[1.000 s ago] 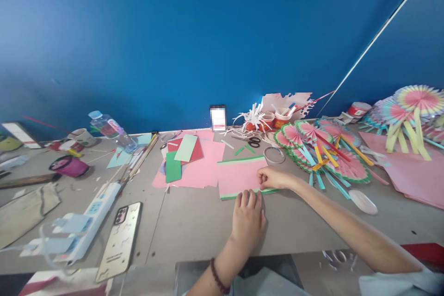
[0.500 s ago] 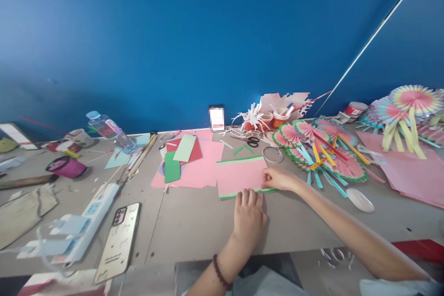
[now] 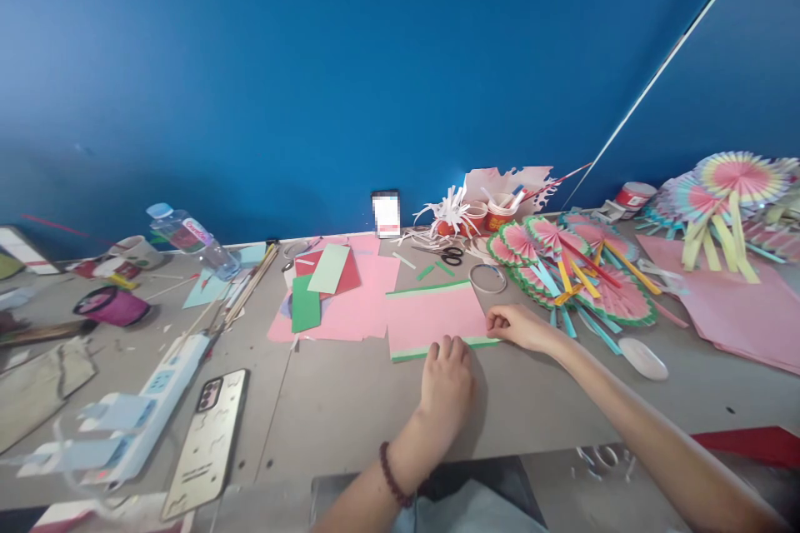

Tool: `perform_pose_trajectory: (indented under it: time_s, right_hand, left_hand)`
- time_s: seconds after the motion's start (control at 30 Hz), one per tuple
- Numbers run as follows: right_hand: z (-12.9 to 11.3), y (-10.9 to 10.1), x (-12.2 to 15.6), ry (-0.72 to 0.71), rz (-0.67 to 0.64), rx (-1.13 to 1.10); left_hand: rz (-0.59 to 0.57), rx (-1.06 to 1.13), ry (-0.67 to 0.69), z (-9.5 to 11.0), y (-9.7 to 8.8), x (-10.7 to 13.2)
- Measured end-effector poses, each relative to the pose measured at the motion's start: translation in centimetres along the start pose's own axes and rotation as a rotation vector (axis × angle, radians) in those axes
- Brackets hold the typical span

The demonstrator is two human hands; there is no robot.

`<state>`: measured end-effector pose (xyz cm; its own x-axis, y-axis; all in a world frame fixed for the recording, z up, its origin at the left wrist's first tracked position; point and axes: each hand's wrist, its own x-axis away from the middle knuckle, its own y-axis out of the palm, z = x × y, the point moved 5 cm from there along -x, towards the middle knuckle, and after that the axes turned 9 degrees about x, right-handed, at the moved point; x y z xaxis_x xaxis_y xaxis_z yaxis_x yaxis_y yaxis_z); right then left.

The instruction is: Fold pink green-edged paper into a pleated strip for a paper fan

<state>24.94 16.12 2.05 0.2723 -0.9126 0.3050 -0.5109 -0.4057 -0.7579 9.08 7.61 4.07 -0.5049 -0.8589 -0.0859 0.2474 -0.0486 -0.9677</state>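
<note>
A pink paper sheet [image 3: 431, 318] lies flat, with green strips along its far and near edges. My left hand [image 3: 447, 379] rests on the near edge, its bent fingertips pressing the paper from above. At the sheet's right side, my right hand [image 3: 518, 326] has thumb and fingers pinched together at the end of the near green paper strip [image 3: 481, 342], which sticks out past the sheet. The fingertips partly hide that end.
Scissors [image 3: 451, 256], a ring of wire [image 3: 487, 278] and folded paper fans [image 3: 572, 266] lie behind my right hand. Stacked coloured papers [image 3: 375, 300] lie to the left, near a phone [image 3: 209, 441], a power strip [image 3: 159, 408] and a plastic bottle [image 3: 193, 237].
My right hand has slid a little to the right along the near edge, uncovering the sheet's corner. My left hand stays on the near edge.
</note>
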Motion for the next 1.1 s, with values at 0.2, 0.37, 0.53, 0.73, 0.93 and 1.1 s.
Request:
perform_pose_trajectory:
  time_s: [0.2, 0.37, 0.53, 0.73, 0.93, 1.1]
  right_hand:
    - [-0.3, -0.1, 0.1, -0.011, 0.005, 0.011]
    - [-0.5, -0.2, 0.0, -0.006, -0.018, 0.021]
    - [-0.5, -0.3, -0.1, -0.016, -0.018, 0.034]
    - [-0.5, -0.3, -0.1, -0.014, 0.005, 0.042]
    - [-0.2, -0.5, 0.4, 0.003, 0.049, 0.058]
    - [1.3, -0.6, 1.0, -0.001, 0.056, -0.012]
  left_hand:
    - [0.031, 0.001, 0.03, -0.4, -0.2, -0.1]
    - [0.076, -0.017, 0.067, 0.2, 0.2, -1.2]
    - [0.079, 0.015, 0.223, 2.2, 1.5, -2.4]
    - [0.062, -0.001, 0.238, 2.8, 3.0, -2.5]
    - [0.056, 0.046, 0.225, 2.5, 2.6, -2.3]
    - [0.048, 0.077, 0.205, 2.4, 2.3, -2.4]
